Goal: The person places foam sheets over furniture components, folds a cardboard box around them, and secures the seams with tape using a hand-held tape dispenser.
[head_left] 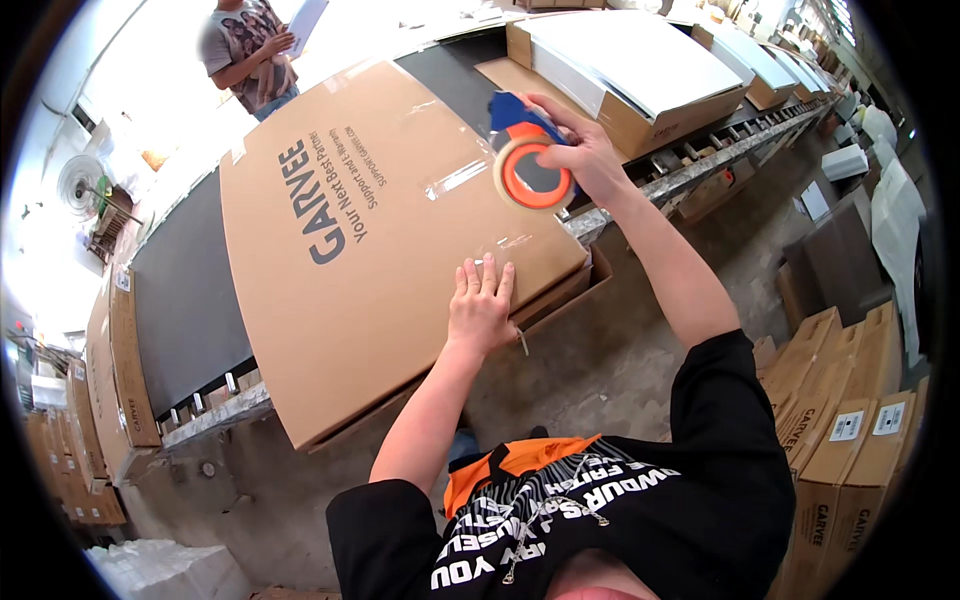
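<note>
A large brown cardboard box [330, 310] lies across the conveyor in front of me, with dark printing and strips of clear tape on its top. My left hand [483, 305] rests flat on the box near its right front corner, fingers stretched out and holding nothing. Over the box's right edge, my right hand [580, 150] grips a tape dispenser [533, 150], which has a blue body and an orange hub with a roll of tape on it. A narrow tail of tape or flap shows beside my left wrist. The underside of the box is hidden.
The dark conveyor belt [185, 280] runs from left to right. Open boxes with white panels [640, 60] stand on it at the far right. More cartons [125, 370] are at left, and stacked cartons [840, 430] stand at lower right. Beyond the conveyor, a person [250, 55] holds paper.
</note>
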Demonstrator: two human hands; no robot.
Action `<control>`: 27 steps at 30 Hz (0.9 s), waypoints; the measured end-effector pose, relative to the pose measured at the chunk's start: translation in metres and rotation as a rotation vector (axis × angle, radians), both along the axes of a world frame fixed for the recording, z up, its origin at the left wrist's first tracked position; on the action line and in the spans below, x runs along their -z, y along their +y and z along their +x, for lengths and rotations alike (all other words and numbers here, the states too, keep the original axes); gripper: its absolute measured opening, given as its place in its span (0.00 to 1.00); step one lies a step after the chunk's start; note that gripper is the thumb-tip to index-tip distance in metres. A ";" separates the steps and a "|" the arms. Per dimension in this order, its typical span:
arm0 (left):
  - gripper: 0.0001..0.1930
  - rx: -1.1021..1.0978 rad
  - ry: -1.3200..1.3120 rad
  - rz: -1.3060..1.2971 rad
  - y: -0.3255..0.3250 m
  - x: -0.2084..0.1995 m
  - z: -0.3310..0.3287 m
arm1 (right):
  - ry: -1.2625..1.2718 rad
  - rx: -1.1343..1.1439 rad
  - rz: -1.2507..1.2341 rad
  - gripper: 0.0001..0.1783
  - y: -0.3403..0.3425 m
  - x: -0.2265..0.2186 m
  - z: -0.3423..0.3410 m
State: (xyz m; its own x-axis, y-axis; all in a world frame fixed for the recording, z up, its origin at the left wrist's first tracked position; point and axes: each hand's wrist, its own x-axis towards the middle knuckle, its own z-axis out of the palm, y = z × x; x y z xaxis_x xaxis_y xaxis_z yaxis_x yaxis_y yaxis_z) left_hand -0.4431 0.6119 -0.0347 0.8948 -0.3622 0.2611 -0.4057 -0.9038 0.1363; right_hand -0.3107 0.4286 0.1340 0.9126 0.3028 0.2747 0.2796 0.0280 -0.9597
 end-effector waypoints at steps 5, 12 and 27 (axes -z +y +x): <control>0.45 -0.018 0.021 -0.024 -0.001 -0.011 -0.001 | -0.264 0.203 -1.098 0.23 0.038 0.003 -0.011; 0.45 -0.039 0.039 0.016 0.004 -0.009 0.003 | -0.075 -0.145 -1.469 0.21 -0.017 0.039 -0.090; 0.46 -0.023 -0.056 0.094 0.001 -0.012 0.005 | 0.017 -0.067 -1.574 0.32 0.001 0.237 -0.160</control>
